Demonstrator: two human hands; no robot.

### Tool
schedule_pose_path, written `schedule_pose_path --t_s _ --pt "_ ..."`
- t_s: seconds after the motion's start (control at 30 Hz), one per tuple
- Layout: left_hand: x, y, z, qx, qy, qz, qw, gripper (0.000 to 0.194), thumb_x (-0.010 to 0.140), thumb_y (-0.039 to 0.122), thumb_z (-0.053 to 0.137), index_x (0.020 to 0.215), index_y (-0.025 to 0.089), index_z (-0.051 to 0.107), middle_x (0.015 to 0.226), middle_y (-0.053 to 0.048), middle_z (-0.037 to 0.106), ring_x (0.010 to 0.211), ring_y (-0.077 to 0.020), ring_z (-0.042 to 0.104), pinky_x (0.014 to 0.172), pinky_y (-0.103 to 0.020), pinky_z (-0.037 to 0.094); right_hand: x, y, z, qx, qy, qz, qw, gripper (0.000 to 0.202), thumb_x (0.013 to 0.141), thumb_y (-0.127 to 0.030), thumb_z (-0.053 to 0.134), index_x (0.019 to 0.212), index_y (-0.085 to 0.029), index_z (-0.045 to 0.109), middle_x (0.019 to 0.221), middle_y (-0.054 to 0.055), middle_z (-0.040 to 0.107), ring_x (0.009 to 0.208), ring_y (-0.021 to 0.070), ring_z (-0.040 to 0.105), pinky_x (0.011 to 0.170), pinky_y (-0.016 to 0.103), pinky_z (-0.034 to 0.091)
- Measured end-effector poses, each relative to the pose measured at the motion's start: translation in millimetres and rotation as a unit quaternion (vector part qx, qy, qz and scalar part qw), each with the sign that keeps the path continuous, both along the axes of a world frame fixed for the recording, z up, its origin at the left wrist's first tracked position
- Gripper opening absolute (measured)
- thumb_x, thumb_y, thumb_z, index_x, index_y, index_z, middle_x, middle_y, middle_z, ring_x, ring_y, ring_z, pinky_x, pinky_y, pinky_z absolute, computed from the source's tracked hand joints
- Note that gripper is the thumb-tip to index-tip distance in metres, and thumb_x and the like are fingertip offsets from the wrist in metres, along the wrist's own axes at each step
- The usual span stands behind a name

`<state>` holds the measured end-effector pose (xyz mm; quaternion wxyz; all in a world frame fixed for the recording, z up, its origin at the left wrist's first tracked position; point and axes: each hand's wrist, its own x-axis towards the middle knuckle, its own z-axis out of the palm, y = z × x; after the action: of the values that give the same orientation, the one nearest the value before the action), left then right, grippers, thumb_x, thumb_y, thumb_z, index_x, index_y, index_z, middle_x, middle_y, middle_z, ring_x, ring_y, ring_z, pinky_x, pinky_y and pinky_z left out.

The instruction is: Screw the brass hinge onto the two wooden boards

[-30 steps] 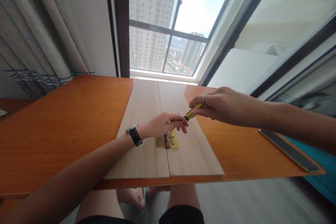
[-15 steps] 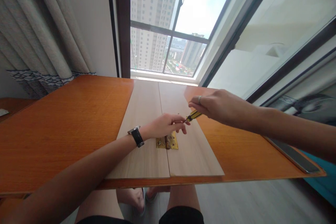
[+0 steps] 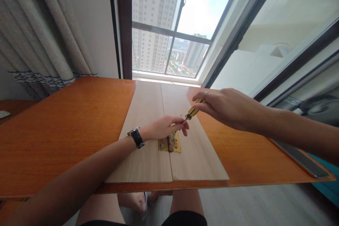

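My right hand point(image 3: 215, 106) grips the yellow and black handle of a screwdriver point(image 3: 192, 112), which slants down to the left. The tool's shaft ends at the fingertips of my left hand point(image 3: 168, 127), which are pinched around the tip; whether a screw is there is too small to tell. Under my left hand lies a brass hinge point(image 3: 170, 144), partly covered, spanning the seam between two pale wood boards. The left board point(image 3: 143, 162) and right board point(image 3: 197, 162) lie side by side.
The boards rest on an orange-brown wooden table point(image 3: 66, 120). A dark flat object point(image 3: 299, 159) lies near its right end. Behind the table are a window point(image 3: 172, 35) and a grey curtain point(image 3: 45, 24). A fan point(image 3: 317, 107) stands at the right.
My right hand has turned on the screwdriver and its fingers have loosened, so more of the handle shows. The handle is tilted more steeply. My left hand stays nearly in place.
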<state>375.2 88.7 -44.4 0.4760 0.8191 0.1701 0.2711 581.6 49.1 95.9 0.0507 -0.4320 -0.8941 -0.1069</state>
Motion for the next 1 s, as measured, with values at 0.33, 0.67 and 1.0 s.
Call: schedule_pose_path --t_s 0.33,0.67,1.0 --pt "0.7 0.1 0.4 0.058 0.019 0.008 0.998 0.023 0.102 0.025 0.048 0.104 0.015 0.069 0.098 -0.005 0.075 0.096 -0.0157 0.065 0.091 -0.028 0.048 6.5 -7.0 9.8 -0.035 0.003 0.117 0.993 0.044 0.104 -0.046 0.041 0.099 -0.019 0.075 0.086 0.009 0.074 0.069 0.0187 0.068 0.06 0.031 0.047" --pt "3.0 2.8 1.3 0.011 -0.007 0.011 1.0 0.024 0.1 0.022 0.051 0.089 0.014 0.071 0.08 -0.003 0.073 0.085 -0.0143 0.065 0.088 -0.025 0.049 11.3 -7.9 4.6 0.004 0.023 0.18 0.983 0.031 0.102 -0.039 0.049 0.113 -0.019 0.07 0.118 0.012 0.071 0.093 0.0197 0.069 0.075 0.03 0.051" --pt "2.1 0.8 0.9 0.051 0.006 0.012 0.999 0.024 0.099 0.023 0.052 0.084 0.016 0.069 0.08 -0.003 0.074 0.09 -0.0163 0.063 0.088 -0.025 0.047 2.6 -9.9 -0.5 0.046 -0.047 0.013 0.998 0.043 0.103 -0.049 0.04 0.107 -0.018 0.07 0.088 0.01 0.074 0.067 0.0209 0.066 0.056 0.031 0.04"
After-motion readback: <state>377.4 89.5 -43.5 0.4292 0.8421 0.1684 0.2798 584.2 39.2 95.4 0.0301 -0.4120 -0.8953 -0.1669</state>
